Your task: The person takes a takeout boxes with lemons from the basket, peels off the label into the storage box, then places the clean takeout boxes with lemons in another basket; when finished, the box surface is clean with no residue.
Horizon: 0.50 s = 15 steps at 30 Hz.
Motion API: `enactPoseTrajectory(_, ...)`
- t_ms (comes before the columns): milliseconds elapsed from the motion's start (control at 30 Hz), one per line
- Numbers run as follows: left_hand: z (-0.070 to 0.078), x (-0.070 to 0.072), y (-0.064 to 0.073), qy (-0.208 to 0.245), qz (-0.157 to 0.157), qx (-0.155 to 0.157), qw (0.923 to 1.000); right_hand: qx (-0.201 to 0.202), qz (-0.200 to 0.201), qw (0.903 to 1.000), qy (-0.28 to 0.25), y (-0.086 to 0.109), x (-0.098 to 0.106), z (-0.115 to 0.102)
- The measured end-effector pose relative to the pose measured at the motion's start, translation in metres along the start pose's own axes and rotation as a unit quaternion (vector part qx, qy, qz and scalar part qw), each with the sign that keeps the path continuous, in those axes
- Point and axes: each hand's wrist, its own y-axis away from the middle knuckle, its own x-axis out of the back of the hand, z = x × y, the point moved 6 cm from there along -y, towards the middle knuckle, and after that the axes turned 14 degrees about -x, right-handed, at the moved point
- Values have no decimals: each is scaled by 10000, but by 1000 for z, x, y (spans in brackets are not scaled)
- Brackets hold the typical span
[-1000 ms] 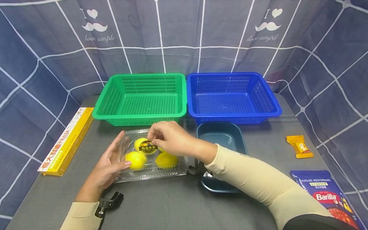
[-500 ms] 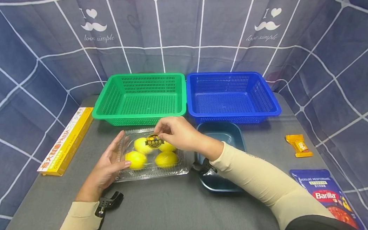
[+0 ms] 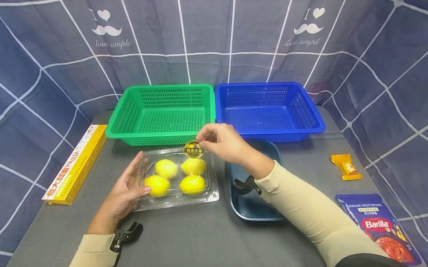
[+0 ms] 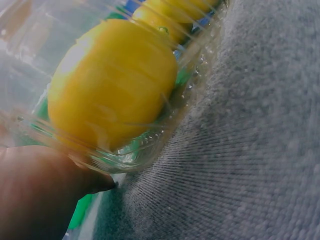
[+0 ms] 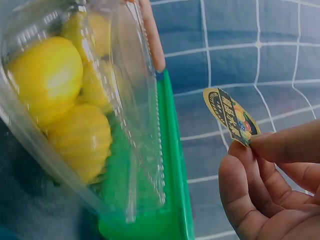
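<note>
A clear plastic clamshell box with several lemons inside lies in front of the green basket. At its left side my left hand grips the edge, thumb toward the front and fingers along the side. The left wrist view shows that thumb against the plastic beside one lemon. My right hand pinches a black and gold oval sticker by one end, between thumb and forefinger. In the right wrist view the sticker is in the air, apart from the box. The lid is down over the lemons.
A green basket and a blue basket stand behind. A dark teal tray sits under my right forearm. A yellow pasta box lies left; an orange packet and a Barilla pouch lie right.
My right hand has moved right and away from me, drawing the sticker off the middle of the lid and clear of it. The left hand and the box have stayed almost still.
</note>
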Motion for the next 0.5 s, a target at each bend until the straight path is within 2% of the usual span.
enactPoseTrajectory(500, -1, 2, 1, -63, 34, 38, 10000, -580, 560, 9936, -795, 8, 50, 42)
